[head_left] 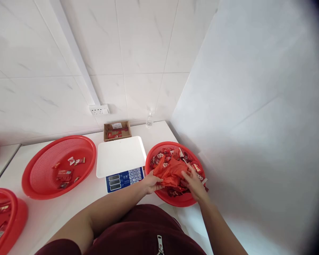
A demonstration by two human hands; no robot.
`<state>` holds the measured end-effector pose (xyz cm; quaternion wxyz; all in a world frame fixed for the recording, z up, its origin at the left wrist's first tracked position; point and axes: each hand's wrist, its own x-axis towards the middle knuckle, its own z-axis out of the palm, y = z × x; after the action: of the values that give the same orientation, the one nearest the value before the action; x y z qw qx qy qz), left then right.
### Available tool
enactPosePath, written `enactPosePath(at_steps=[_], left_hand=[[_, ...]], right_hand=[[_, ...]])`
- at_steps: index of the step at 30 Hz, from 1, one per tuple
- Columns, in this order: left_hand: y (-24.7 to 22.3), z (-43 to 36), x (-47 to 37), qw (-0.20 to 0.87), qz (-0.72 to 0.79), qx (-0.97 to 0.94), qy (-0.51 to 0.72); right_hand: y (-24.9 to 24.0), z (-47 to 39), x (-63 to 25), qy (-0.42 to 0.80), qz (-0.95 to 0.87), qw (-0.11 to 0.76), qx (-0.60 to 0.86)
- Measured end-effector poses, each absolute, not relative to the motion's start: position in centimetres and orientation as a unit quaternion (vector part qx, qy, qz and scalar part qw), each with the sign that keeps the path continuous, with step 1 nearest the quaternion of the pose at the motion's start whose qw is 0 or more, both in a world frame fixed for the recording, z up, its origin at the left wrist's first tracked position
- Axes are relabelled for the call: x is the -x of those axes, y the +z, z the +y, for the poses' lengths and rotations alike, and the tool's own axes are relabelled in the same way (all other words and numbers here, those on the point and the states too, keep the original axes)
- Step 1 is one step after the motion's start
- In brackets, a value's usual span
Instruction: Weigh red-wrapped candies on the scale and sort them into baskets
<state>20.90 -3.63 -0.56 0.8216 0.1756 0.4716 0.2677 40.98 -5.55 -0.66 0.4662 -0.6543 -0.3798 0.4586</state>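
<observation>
Both hands are over a red plastic basket [175, 202] filled with small red-wrapped packets [196, 166]. A thin red plastic bag [171, 171] lies bunched between them, on top of the packets. My left hand [152, 182] pinches the bag's near-left edge, thumb and fingers closed on it. At the bag's right side is my right hand [194, 182], its fingers bent against the plastic. Whether those fingers grip the bag or only touch it is hard to make out. Packets under the bag are partly hidden.
Left of the basket stands a digital scale with a white pan [121, 156] and blue keypad [125, 179]. Behind it sits a cardboard box [117, 138]; a clear plastic bottle [149, 119] stands near the wall. Red baskets [33, 173] with few packets are further left. A grey-white panel [244, 141] closes the right side.
</observation>
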Motion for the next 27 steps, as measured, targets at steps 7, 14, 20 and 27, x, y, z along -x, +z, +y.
enactPosePath(at_steps=[7, 14, 20, 27], left_hand=[[0.6, -3.5, -20.0, 0.807, 0.488, -0.180, 0.281], [5.0, -4.3, -18.6, 0.767, 0.487, -0.238, 0.342], [8.6, -4.5, -17.8, 0.728, 0.464, -0.313, 0.395], [8.3, -4.6, -17.2, 0.702, 0.507, -0.303, 0.397]], right_hand=[[-2.5, -6.2, -39.0, 0.393, -0.495, 0.369, 0.681], [4.8, -5.7, -39.8, 0.224, -0.572, 0.403, 0.679], [10.1, -6.0, -38.5, 0.183, -0.552, 0.401, 0.708], [11.7, -5.1, -37.5, 0.163, -0.507, 0.495, 0.687]])
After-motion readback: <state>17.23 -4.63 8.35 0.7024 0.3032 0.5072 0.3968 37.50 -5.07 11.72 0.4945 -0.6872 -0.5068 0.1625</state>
